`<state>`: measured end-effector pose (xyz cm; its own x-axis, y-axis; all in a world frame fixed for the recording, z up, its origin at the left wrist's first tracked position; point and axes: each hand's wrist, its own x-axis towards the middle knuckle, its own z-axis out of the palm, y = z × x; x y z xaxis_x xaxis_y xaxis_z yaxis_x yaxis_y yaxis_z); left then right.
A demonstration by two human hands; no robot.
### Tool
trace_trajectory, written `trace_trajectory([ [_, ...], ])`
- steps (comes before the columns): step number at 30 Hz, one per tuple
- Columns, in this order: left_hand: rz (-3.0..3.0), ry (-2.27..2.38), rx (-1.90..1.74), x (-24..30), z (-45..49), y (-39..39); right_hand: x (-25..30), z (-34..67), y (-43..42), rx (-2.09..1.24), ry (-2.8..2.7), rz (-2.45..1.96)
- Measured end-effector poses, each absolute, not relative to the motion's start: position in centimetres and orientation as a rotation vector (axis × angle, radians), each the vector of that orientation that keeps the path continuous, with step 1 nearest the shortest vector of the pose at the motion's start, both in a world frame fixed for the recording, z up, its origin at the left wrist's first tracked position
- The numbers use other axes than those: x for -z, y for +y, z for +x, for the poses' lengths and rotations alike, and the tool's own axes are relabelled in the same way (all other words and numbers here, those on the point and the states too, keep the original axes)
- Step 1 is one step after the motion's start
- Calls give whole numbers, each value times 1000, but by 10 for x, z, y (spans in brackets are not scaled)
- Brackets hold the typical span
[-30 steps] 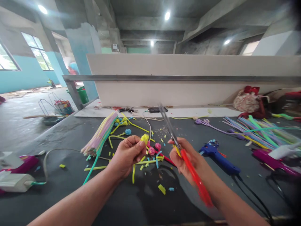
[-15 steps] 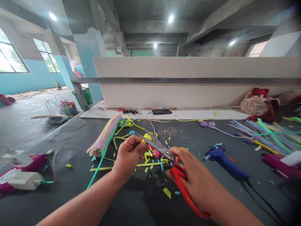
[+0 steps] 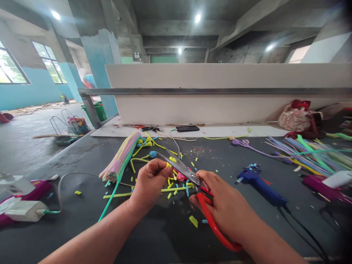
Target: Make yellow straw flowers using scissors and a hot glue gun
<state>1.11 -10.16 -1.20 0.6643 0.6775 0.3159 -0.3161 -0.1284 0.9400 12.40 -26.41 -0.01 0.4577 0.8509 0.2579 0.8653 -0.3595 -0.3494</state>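
My left hand [image 3: 148,183] is closed in a pinch on a small yellow pipe-cleaner piece [image 3: 172,160], held just above the dark table [image 3: 82,154]. My right hand [image 3: 225,209] grips red-handled scissors [image 3: 192,183]; their metal blades point left and up, and cross right at the yellow piece beside my left fingertips. Below the hands lie short cut bits of yellow, blue and pink pipe cleaner [image 3: 178,185], and one yellow offcut [image 3: 193,221].
A bundle of pastel pipe cleaners [image 3: 121,156] lies to the left of my hands. On the right are a blue glue gun [image 3: 258,183] with its cable and a pile of coloured pipe cleaners [image 3: 310,154]. A white charger [image 3: 23,211] sits far left, a phone [image 3: 187,128] at the back.
My right hand swung the scissors down from upright until the blades met the yellow piece in my left hand. In the last half second, both hands hardly moved.
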Motion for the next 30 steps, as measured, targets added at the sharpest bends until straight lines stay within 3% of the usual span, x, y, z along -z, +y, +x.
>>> trace_trajectory([
  [18, 1546, 387, -883, 8, 12, -96, 10, 125, -258, -44, -1335, -2329],
  [24, 1447, 232, -656, 14, 9, -81, 1, 132, -263, -228, -1373, -2209],
  [30, 1436, 205, -536, 17, 7, -77, -7, 137, -272, -177, -1497, -2182],
])
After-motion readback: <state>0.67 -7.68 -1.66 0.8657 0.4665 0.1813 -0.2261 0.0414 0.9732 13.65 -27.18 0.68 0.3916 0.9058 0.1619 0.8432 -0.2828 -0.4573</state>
